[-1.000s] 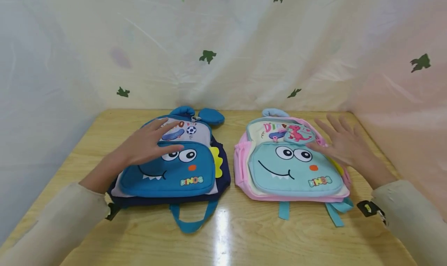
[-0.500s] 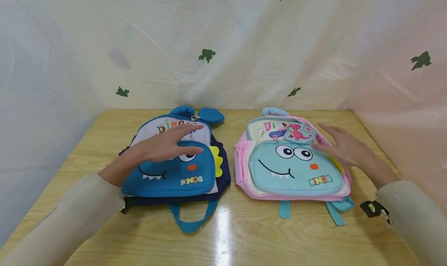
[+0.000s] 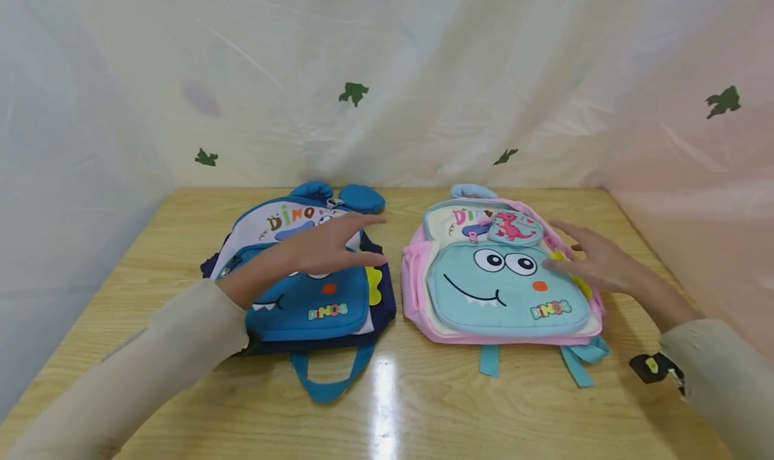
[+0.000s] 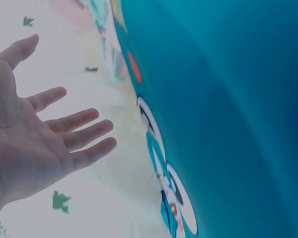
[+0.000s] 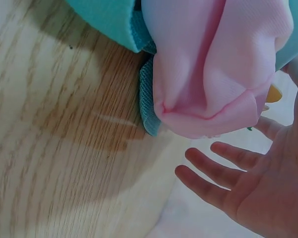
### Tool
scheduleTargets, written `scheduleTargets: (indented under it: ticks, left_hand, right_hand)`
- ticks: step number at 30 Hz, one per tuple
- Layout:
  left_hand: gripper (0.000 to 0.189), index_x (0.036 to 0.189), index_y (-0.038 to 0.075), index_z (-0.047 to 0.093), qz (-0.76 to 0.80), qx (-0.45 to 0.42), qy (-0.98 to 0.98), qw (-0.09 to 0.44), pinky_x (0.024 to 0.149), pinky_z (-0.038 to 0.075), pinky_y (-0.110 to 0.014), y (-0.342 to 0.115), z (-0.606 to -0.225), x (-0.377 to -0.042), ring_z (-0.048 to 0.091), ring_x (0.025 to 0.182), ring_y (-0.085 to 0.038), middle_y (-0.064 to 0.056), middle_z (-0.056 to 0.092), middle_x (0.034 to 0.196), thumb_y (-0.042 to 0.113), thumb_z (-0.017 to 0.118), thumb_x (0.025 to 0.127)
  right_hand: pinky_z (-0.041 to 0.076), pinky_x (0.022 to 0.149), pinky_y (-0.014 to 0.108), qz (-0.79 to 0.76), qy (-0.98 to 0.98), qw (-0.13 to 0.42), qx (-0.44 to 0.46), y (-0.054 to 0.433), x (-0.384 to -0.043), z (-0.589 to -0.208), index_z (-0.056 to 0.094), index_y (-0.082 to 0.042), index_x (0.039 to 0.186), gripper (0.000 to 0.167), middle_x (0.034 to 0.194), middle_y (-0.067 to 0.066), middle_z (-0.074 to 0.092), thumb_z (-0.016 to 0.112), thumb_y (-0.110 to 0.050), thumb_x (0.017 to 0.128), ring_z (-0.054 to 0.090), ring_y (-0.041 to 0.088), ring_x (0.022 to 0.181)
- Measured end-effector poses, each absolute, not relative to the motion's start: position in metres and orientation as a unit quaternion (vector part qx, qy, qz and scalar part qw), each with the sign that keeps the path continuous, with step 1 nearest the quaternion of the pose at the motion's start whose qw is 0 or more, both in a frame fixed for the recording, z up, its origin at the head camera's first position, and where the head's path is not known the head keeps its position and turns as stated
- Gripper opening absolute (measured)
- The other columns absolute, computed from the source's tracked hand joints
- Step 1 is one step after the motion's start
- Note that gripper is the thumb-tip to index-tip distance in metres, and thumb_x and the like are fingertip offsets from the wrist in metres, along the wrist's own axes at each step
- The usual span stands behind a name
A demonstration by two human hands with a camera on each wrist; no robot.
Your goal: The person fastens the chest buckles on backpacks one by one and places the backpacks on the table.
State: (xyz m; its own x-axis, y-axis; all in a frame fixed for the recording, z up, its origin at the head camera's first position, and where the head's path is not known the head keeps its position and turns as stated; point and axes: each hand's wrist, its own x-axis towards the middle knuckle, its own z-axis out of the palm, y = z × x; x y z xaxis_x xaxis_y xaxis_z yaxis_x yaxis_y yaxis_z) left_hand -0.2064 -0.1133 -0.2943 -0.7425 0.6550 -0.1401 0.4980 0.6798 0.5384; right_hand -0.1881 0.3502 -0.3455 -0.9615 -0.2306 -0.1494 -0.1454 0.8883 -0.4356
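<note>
Two backpacks are laid side by side on a wooden table [image 3: 435, 413], a narrow gap being left between them. On the left, a blue backpack [image 3: 314, 319] is seen, its front pocket printed with a toothy smile, an orange spot and "DINOS" lettering; the printed eyes are partly covered by the left hand [image 3: 311, 250]. This hand is held over the bag's front with its thumb spread well away from the fingers, and in the left wrist view the fingers are seen extended and fanned, apart from the blue fabric.

On the right, a pink and mint backpack [image 3: 514, 319] is placed, its pocket printed with a similar smiling face. A dragon tag [image 3: 515, 227] is hung across its upper panel. The right hand [image 3: 595, 262] is held at this bag's right edge, with the thumb and fingers set wide apart and slightly bent; whether the bag is touched cannot be told.

Yellow scalloped trim [image 3: 374, 285] is shown along the blue bag's side. A blue strap loop [image 3: 326, 391] is spread on the table below it, and teal straps [image 3: 490, 360] are seen below the other bag. Both arms are covered by beige sleeves [image 3: 157, 352]. Behind, the table is bordered by pale sheeting [image 3: 423, 124], patterned with green shapes [image 3: 353, 93].
</note>
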Motion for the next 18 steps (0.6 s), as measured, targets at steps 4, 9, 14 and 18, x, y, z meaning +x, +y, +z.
scheduleTargets:
  ticks: [4, 9, 14, 18]
  left_hand:
    - [0.077, 0.163, 0.011, 0.033, 0.241, 0.335, 0.892, 0.183, 0.121, 0.030, -0.058, -0.102, -0.302, -0.210, 0.027, 0.155, -0.034, -0.012, 0.032, 0.167, 0.046, 0.063, 0.101]
    - [0.077, 0.163, 0.014, 0.033, 0.225, 0.330, 0.890, 0.220, 0.121, 0.030, -0.057, -0.089, -0.309, -0.211, 0.027, 0.154, -0.033, -0.012, 0.032, 0.167, 0.046, 0.063, 0.100]
    - [0.074, 0.163, 0.014, 0.033, 0.212, 0.341, 0.884, 0.239, 0.120, 0.032, -0.057, -0.081, -0.315, -0.211, 0.032, 0.152, -0.035, -0.016, 0.032, 0.166, 0.043, 0.062, 0.101]
    - [0.073, 0.163, 0.014, 0.032, 0.205, 0.345, 0.881, 0.251, 0.120, 0.032, -0.057, -0.079, -0.314, -0.209, 0.032, 0.151, -0.036, -0.017, 0.032, 0.166, 0.043, 0.061, 0.102]
  right_hand:
    - [0.043, 0.097, 0.074, -0.239, 0.959, 0.110, -0.105, 0.349, -0.188, -0.346, 0.024, -0.001, 0.162, 0.091, 0.153, 0.035, 0.037, 0.069, -0.043, 0.096, 0.046, 0.060, 0.127]
    - [0.038, 0.103, 0.076, -0.273, 0.946, 0.128, -0.122, 0.350, -0.191, -0.350, 0.022, 0.002, 0.162, 0.091, 0.151, 0.033, 0.040, 0.071, -0.037, 0.096, 0.042, 0.054, 0.132]
    - [0.034, 0.106, 0.078, -0.298, 0.936, 0.139, -0.130, 0.351, -0.192, -0.353, 0.019, 0.003, 0.162, 0.091, 0.152, 0.033, 0.037, 0.071, -0.032, 0.096, 0.040, 0.052, 0.134]
    - [0.032, 0.107, 0.078, -0.304, 0.933, 0.142, -0.129, 0.351, -0.192, -0.354, 0.019, 0.003, 0.162, 0.091, 0.153, 0.033, 0.037, 0.071, -0.032, 0.096, 0.039, 0.052, 0.135]
